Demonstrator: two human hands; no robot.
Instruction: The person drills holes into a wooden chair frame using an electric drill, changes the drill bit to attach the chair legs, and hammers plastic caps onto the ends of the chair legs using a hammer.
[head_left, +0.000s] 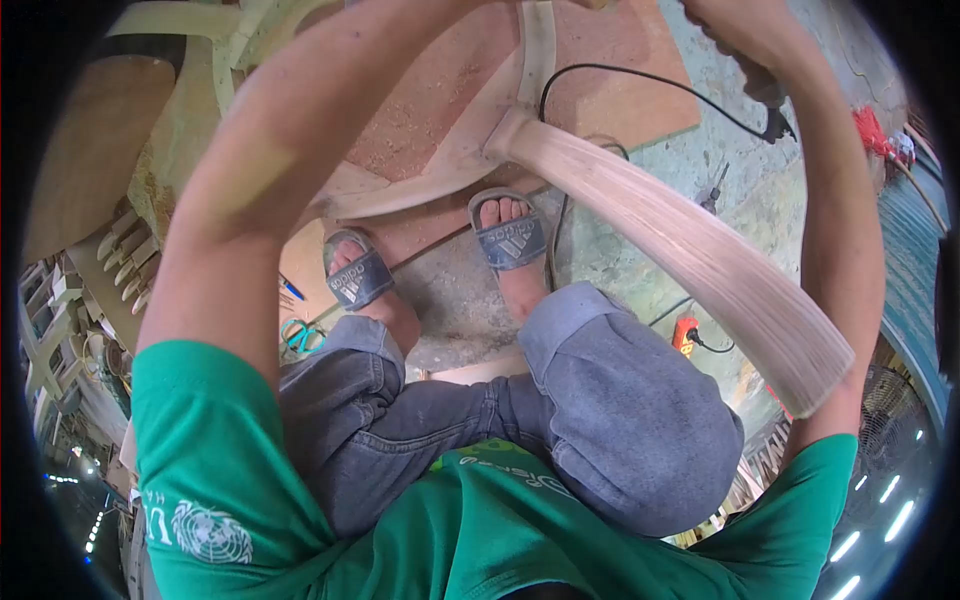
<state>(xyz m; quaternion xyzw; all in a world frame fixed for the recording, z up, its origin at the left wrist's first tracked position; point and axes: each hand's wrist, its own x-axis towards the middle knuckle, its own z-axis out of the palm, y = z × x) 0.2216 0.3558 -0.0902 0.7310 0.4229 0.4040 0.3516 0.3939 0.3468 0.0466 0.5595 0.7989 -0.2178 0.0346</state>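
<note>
My right hand [745,25] is cut by the top edge and wraps round the dark handle of a corded power tool [762,85]. The tool's head is out of view, so its exact kind does not show. My left forearm [400,60] reaches up past the top edge, with its hand out of frame. Between my arms, a curved, flared wooden leg [680,240] rises towards me from a rounded wooden frame [440,180]. Pale grain shows along the leg.
Sawdust covers the brown board [400,125] under the frame. A black cord [650,72] loops across the floor. Near my sandalled feet lie teal-handled scissors [300,337] and a blue pen [291,288]. An orange power socket [685,335] is by my right knee; wooden parts [125,250] are stacked left.
</note>
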